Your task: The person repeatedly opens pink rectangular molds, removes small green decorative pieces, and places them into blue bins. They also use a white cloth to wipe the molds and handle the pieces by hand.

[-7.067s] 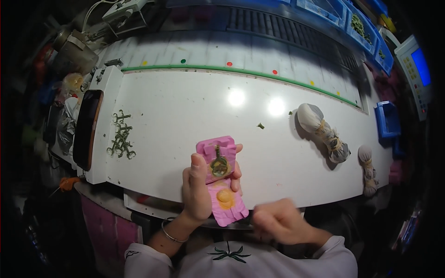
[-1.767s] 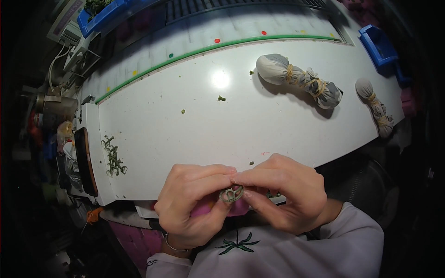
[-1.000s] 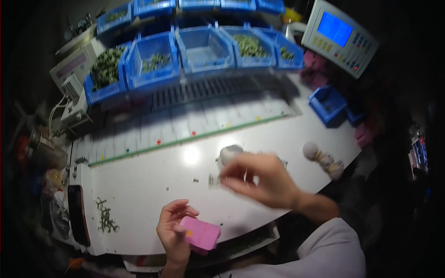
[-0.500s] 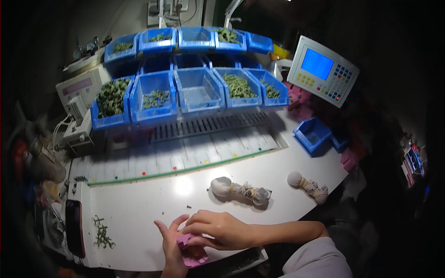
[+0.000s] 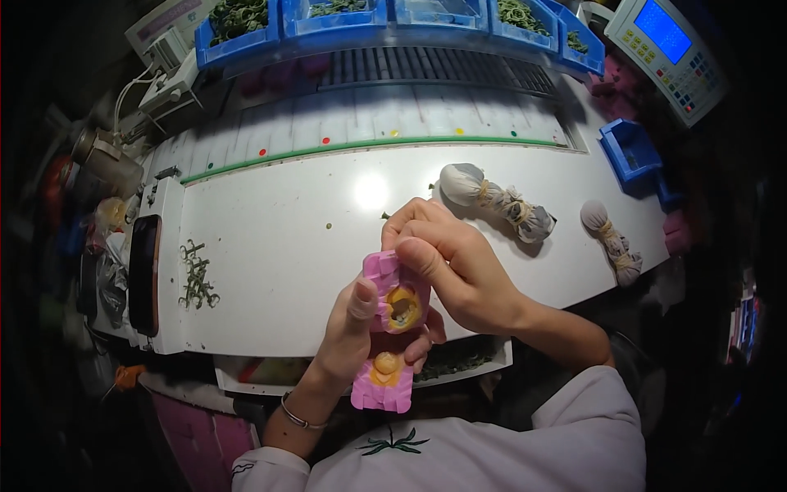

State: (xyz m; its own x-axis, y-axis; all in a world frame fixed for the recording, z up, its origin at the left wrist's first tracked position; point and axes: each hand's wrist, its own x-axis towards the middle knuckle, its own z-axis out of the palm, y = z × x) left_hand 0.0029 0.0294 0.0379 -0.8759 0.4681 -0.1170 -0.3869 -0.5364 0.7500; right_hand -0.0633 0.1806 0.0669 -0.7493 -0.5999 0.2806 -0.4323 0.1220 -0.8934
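Note:
A pink two-part mould [image 5: 379,266] with a yellow-orange hollow lies in my left hand [image 5: 348,332], which is closed around it, thumb on its near side. Its lower part [image 5: 382,399] hangs open below, with a rounded orange bump at the centre. My right hand [image 5: 463,266] is closed at the mould's upper end, thumb and fingers pinched together; what they pinch is hidden. Just beyond those fingers lies a small green scrap [image 5: 385,216] on the white table [image 5: 270,221].
Two cloth-wrapped bundles tied with bands, one larger [image 5: 500,199] and one smaller [image 5: 608,242], lie to the right. Curly green stems [image 5: 197,279] sit left beside a dark phone [image 5: 145,275]. Blue bins [image 5: 332,23] of dried leaves stand behind; a tray [image 5: 500,353] is below the table edge.
The view has tilted down, bringing my torso in. The mould is raised and now shows opened out, its hollow facing up. My right hand has shifted to its upper end.

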